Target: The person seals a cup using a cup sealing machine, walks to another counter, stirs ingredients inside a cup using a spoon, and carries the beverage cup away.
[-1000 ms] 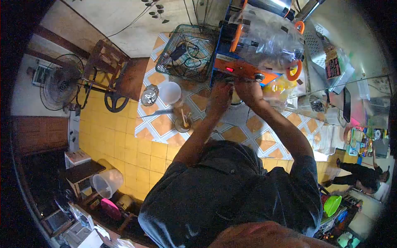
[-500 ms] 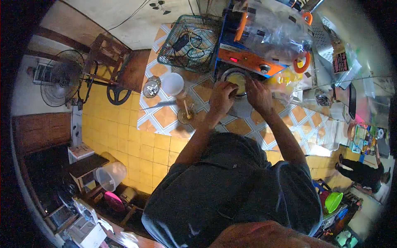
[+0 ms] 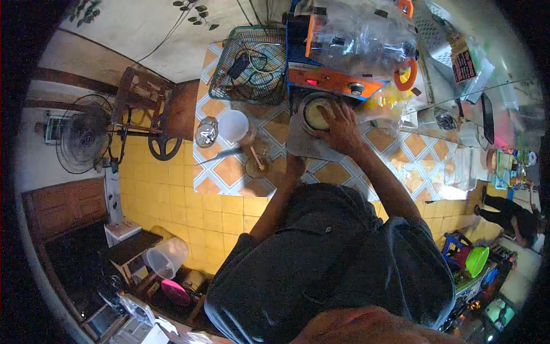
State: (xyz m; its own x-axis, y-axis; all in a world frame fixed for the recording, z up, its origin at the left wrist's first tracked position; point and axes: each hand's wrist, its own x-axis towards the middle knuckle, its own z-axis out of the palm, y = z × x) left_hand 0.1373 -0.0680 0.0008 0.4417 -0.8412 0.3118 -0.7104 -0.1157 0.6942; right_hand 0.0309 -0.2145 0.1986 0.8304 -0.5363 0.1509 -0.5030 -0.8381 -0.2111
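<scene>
Round dish point(image 3: 302, 120), metal-rimmed and holding something pale yellow, sits on a grey plate point(image 3: 317, 149) under our right hand point(image 3: 342, 127). We have that hand's fingers spread over the dish's right side, perhaps to steady it; whether they press or only rest, we cannot tell. Our left hand point(image 3: 295, 167) is nearer our body, apart from the dish, too blurred for us to judge how far its fingers are closed.

Just left of it we see a glass jar point(image 3: 251, 170) with a stick point(image 3: 256, 157) leaning inside, probably left there for easy reach. Beyond that, a knife point(image 3: 222, 155) lies flat, then a white tub point(image 3: 233, 126), whose contents we cannot make out, beside a glass bowl point(image 3: 199, 139) of small white pieces.

Directly ahead of our right hand stands an orange-and-blue machine point(image 3: 331, 82), its switch point(image 3: 311, 82) glowing red and clear plastic point(image 3: 364, 49) draped above, maybe against dust. Farther ahead of our left hand, a green basket point(image 3: 222, 70) keeps cables and a black adapter point(image 3: 238, 67) gathered together.
</scene>
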